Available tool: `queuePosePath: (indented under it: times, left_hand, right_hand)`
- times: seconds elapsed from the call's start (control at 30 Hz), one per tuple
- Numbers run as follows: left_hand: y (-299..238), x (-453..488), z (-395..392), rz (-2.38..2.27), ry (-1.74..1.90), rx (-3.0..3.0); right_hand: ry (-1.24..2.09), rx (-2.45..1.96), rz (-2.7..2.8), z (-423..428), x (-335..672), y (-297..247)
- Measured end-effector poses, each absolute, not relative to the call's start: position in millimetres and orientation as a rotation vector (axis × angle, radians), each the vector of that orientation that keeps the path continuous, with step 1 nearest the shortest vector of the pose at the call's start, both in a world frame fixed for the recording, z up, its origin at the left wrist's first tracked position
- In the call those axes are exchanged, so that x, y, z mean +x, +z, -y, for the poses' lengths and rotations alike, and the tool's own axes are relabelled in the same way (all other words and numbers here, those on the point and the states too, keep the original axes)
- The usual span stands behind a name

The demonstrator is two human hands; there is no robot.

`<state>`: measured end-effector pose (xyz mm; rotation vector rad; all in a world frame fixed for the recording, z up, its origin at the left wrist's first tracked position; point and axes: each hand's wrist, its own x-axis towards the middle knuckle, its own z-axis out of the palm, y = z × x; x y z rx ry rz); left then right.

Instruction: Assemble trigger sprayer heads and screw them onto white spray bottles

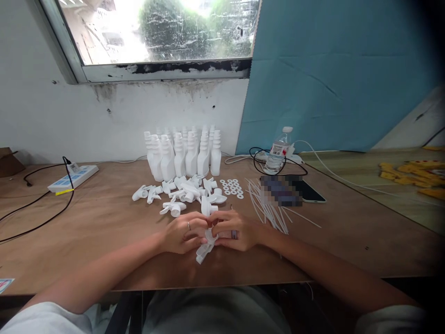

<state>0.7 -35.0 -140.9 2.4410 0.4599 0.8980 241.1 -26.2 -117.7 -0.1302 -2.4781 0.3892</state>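
Near the table's front edge, both hands meet around a white trigger spray head (205, 249). My left hand (186, 232) is closed on its left side, thumb and fingers pinching it. From the right, my right hand (233, 230) grips its upper part, fingers curled; whether a small part is also between these fingertips is hidden. Just beyond the hands lies a loose pile of white spray heads (187, 189). To the right of that pile, small white washers (231, 187) lie in rows. Thin white tubes (264, 206) are spread beyond my right wrist.
Several white bottles (191, 155) stand upright by the wall. A water bottle (278, 150), a phone (311, 190) and cables are at the back right. A power strip (74, 178) with black cords lies at the left. Yellow pieces (410, 174) lie far right.
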Motion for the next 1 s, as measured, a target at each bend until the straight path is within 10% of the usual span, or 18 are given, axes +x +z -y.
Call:
queuePosePath:
  times: [1.0]
  left_hand:
    - [-145,8,33,-0.42,0.793,2.681]
  right_hand:
    - [0.31,-0.132,2.447,24,240,-131]
